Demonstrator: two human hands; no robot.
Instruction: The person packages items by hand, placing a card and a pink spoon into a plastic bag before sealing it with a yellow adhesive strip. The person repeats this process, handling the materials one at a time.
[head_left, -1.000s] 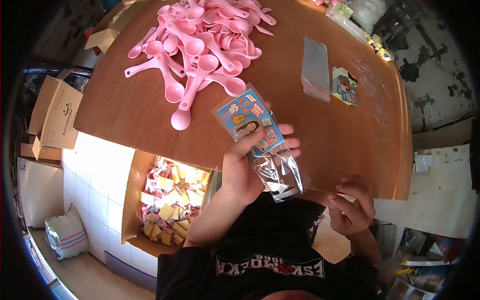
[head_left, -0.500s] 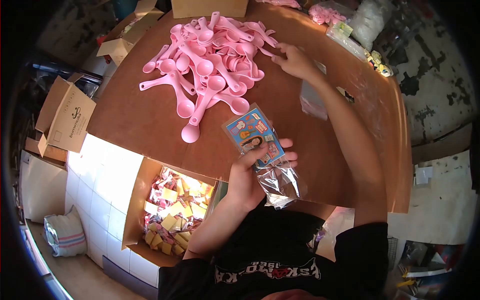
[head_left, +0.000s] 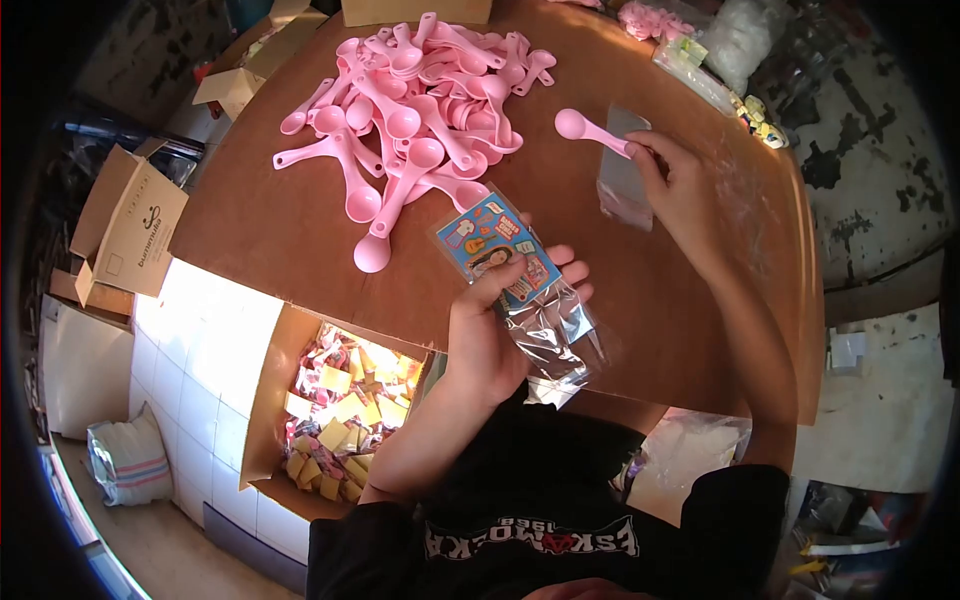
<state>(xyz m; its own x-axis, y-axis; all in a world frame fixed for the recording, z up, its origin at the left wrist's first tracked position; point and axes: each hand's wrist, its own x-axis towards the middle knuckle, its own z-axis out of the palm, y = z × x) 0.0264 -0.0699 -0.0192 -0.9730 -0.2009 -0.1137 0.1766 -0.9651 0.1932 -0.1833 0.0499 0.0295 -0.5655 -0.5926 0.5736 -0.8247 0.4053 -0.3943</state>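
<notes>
My left hand holds a clear plastic bag with a blue printed card at its upper end, the thumb lying over the card. To the right, my right hand pinches the handle end of a pink spoon, whose round bowl points left, above the brown table. Many more pink spoons lie heaped at the table's upper left. A flat clear bag rests on the table beneath the held spoon and beside my right hand.
An open carton of packed items stands below the table's left front edge. Another carton is at the far left. Plastic bags and pink pieces lie along the top right edge. A white sack is on the floor.
My right hand has moved from the pile's right side down and right, and now holds one pink spoon. My left hand with the bag and card has shifted slightly left and up.
</notes>
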